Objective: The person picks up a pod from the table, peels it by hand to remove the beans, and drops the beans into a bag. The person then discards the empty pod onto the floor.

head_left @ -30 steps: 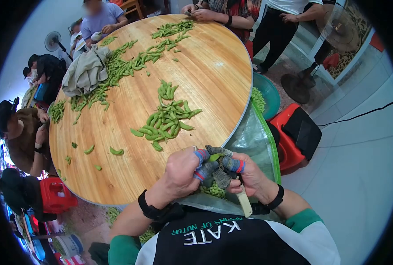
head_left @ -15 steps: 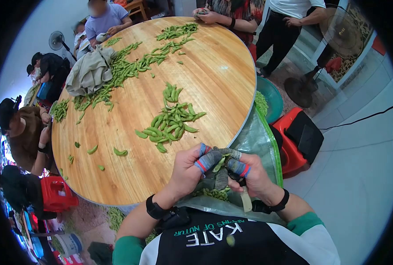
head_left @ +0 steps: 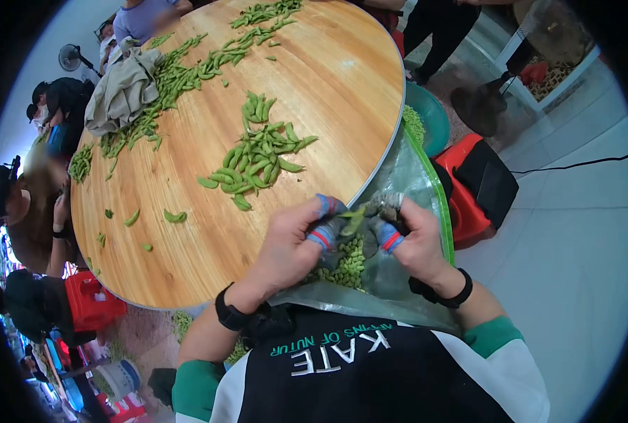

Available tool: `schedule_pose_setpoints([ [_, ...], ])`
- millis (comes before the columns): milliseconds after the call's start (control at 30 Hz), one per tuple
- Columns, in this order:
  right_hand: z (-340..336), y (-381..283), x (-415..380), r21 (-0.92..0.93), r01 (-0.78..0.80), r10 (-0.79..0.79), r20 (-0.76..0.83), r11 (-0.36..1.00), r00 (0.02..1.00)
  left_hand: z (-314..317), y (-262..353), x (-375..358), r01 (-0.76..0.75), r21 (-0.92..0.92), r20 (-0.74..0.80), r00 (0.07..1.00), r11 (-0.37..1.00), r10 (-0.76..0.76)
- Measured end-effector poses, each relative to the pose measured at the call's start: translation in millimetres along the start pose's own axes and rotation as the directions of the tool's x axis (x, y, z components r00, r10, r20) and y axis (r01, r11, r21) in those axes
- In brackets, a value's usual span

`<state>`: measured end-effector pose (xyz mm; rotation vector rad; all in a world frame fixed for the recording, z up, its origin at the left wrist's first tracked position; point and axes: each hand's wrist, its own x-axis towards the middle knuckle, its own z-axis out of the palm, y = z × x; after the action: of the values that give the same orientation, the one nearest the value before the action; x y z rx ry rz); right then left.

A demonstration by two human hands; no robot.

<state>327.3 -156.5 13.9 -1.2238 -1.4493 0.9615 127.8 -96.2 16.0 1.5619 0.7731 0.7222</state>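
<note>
A green edamame pod (head_left: 354, 222) is held between my two hands, above the green-edged plastic sheet on my lap. Cloth finger covers, grey with blue and red bands, wrap the fingertips of both hands. My left hand (head_left: 296, 236) is closed on the pod's lower part. My right hand (head_left: 414, 236) has its fingers bent in at the pod's upper end; its fingertips are partly blurred. Shelled beans (head_left: 349, 266) lie on the plastic sheet (head_left: 416, 183) just beneath. A pile of edamame pods (head_left: 261, 158) rests on the table in front of my hands.
The round wooden table (head_left: 342, 106) carries a long heap of pods (head_left: 180, 70) and a grey cloth (head_left: 123, 92). To the right stand a teal basin (head_left: 434, 116), a red stool (head_left: 469, 190) and a floor fan (head_left: 479, 109). Other people sit around the table.
The view has tipped downward, so the table sits higher in it. My hands have drawn slightly apart, uncovering more shelled beans. A pale strip hanging by my right hand no longer shows.
</note>
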Motion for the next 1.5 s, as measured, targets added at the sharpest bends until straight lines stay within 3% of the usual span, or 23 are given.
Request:
schedule_pose_setpoints([
  [133, -10, 5, -1, 0.089, -0.162, 0.138, 0.229, 0.983, 0.964, -31, 22, -16, -0.095, 0.279, -0.205, 0.966, 0.955, 0.156],
  [267, -5, 7, 1, -0.083, 0.000, 0.026, 0.303, 0.997, 0.953, -91, 25, -50, -0.047, 0.614, -0.448, 0.801, 0.788, 0.396],
  [333, -3, 16, -3, -0.038, -0.012, 0.024, 0.328, 0.999, 0.944, -128, 40, -73, 0.235, 0.880, -0.423, 0.784, 0.413, 0.454],
  [400, -4, 18, -3, -0.161, 0.110, -0.039, 0.391, 0.981, 0.920, -188, 31, -120, 0.590, 0.807, -0.570, 0.793, -0.033, 0.216],
  [500, 5, 24, -7, -0.082, 0.075, -0.023, 0.507, 0.994, 0.862, -195, 24, -143, 0.594, 0.744, -0.491, 0.797, -0.308, 0.352],
  [533, 10, 27, -10, -0.043, 0.110, -0.064, 0.589, 0.993, 0.805, -196, 23, -143, 0.600, 0.738, -0.495, 0.793, -0.310, 0.356],
  [600, 22, 27, -13, -0.008, 0.140, -0.104, 0.631, 0.990, 0.769, -194, 20, -136, 0.486, 0.850, -0.526, 0.795, 0.202, 0.302],
  [667, 32, 32, -14, -0.069, 0.281, -0.156, 0.696, 0.957, 0.701, -174, 23, -110, 0.371, 0.784, -0.531, 0.816, 0.498, 0.228],
  [733, 36, 31, -14, -0.054, 0.259, -0.131, 0.753, 0.964, 0.644, -156, 25, -80, 0.206, 0.828, -0.388, 0.882, 0.521, 0.268],
  [800, 39, 25, -14, -0.131, -0.009, 0.122, 0.894, 0.991, 0.432, -147, 19, -53, 0.107, 0.822, -0.301, 0.916, 0.560, 0.267],
  [833, 42, 31, -17, -0.157, 0.098, 0.117, 0.938, 0.983, 0.327, -144, 16, -41, 0.077, 0.834, -0.257, 0.931, 0.546, 0.261],
  [867, 46, 47, -28, -0.034, 0.216, -0.057, 0.915, 0.976, 0.400, -145, 9, -28, 0.080, 0.833, -0.267, 0.925, 0.548, 0.271],
  [967, 34, 46, -20, -0.089, 0.092, 0.048, 0.927, 0.992, 0.373, -140, -2, -9, -0.032, 0.800, -0.182, 0.938, 0.600, 0.293],
  [1000, 29, 40, -15, -0.027, 0.018, 0.013, 0.842, 0.999, 0.540, -132, 1, -5, -0.050, 0.718, -0.197, 0.942, 0.694, 0.272],
  [1033, 23, 32, -12, 0.051, -0.047, -0.005, 0.732, 0.998, 0.681, -117, 14, -3, -0.067, 0.425, -0.190, 0.968, 0.903, 0.162],
  [1067, 14, 23, -9, 0.046, -0.018, -0.023, 0.760, 0.999, 0.649, -99, 28, -3, -0.065, 0.077, -0.151, 0.986, 0.995, 0.076],
  [1133, -5, -1, -2, 0.027, -0.396, 0.302, 0.601, 0.918, 0.740, -64, 43, -1, -0.219, -0.271, 0.076, 0.966, 0.937, 0.247],
  [1200, -19, -26, -7, 0.137, -0.169, 0.115, 0.338, 0.976, 0.934, -41, 94, -5, -0.163, -0.305, 0.354, 0.896, 0.938, 0.270],
  [1233, -32, -16, -22, 0.266, -0.023, -0.021, 0.163, 0.964, 0.986, -38, 93, -2, -0.190, -0.311, 0.308, 0.907, 0.931, 0.288],
  [1300, -51, -9, -33, 0.348, 0.137, -0.127, -0.051, 0.927, 0.991, -33, 81, 9, -0.687, 0.155, 0.234, 0.724, 0.710, 0.649],
  [1367, -64, -8, -33, 0.308, 0.146, -0.137, -0.048, 0.940, 0.989, -45, 46, 19, -0.512, 0.310, 0.143, 0.858, 0.801, 0.493],
  [1467, 1, -100, 11, 0.279, 0.137, -0.121, -0.073, 0.950, 0.990, -81, -9, 25, -0.372, 0.658, -0.023, 0.860, 0.655, 0.511],
  [1500, -43, -43, -21, 0.272, 0.122, -0.102, -0.086, 0.955, 0.991, -97, -18, 25, -0.346, 0.739, -0.040, 0.834, 0.579, 0.550],
])
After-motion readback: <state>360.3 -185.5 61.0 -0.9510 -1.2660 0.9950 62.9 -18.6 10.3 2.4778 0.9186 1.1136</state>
